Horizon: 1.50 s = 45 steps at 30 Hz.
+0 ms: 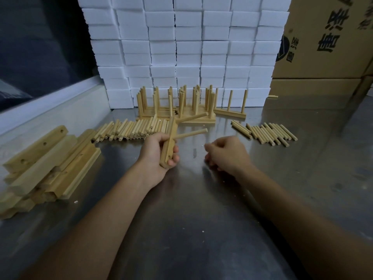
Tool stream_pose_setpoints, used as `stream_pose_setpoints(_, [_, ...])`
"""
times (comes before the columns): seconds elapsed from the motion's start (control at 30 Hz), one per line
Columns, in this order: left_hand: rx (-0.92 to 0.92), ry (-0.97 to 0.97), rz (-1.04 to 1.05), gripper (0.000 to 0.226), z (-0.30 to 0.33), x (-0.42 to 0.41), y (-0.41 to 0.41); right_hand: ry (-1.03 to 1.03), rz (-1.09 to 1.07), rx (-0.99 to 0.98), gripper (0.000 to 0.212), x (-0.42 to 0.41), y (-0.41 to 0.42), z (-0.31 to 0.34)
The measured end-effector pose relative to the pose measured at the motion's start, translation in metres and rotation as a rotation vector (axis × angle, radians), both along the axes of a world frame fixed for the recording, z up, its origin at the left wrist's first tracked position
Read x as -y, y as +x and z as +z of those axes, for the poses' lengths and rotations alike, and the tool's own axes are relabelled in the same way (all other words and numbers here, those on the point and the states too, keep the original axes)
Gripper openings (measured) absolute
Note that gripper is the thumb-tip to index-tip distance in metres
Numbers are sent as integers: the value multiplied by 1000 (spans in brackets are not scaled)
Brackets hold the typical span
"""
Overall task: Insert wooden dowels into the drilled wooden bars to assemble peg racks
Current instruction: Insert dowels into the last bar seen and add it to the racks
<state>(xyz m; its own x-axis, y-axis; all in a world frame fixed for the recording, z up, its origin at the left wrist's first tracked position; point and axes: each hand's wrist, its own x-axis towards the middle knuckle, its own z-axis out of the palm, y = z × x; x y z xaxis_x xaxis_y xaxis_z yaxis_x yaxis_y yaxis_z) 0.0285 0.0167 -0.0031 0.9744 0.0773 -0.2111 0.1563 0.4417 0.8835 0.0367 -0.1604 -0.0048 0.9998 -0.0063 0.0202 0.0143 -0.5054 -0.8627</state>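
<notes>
While right hand (226, 153) curls, its fingertips stay hidden.

Pale tan dowels (129, 131), white foam blocks (181, 47), grey steel table (201, 199).

We see pale matt wood: bar (169, 142), dowels (129, 130), stacked bars (48, 164). Table (201, 209) brushed metal, dull sheen, faintly reflective. White blocks (181, 47) matt, foam-like. Boxes (327, 37) brown cardboard, printed.
</notes>
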Motion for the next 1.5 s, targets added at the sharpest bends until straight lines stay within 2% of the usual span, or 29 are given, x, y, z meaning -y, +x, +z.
stream_pose_setpoints(0.13, [7, -216, 55, 31, 0, -9, 2, -445, -4, 207, 15, -17, 9, -18])
stream_pose_setpoints(0.23, [12, -301, 89, 36, -1, -12, 5, -625, 9, 283, 16, -31, 20, -21])
stream_pose_setpoints(0.33, [10, -337, 72, 38, -2, -12, 5, -676, -27, 247, 33, -42, 32, -22])
stream_pose_setpoints(0.47, [12, -383, 40, 41, -4, -13, 6, -658, -36, 298, 49, -61, 48, -25])
stream_pose_setpoints(0.63, [8, -426, 49, 40, -5, -15, 7, -668, -12, 257, 55, -74, 64, -22])
stream_pose_setpoints(0.83, [9, -453, 40, 36, -6, -16, 8, -571, -19, 233, 32, -81, 73, -17])
stream_pose_setpoints(1.13, [10, -455, 42, 37, -7, -16, 9, -437, -107, 199, 20, -86, 78, -17])
stream_pose_setpoints(1.27, [6, -449, 52, 39, -7, -16, 9, -226, -143, 188, 17, -70, 72, -12])
stream_pose_setpoints(1.5, [-4, -395, 69, 39, -6, -13, 10, 237, -156, 301, 8, -21, 41, -11])
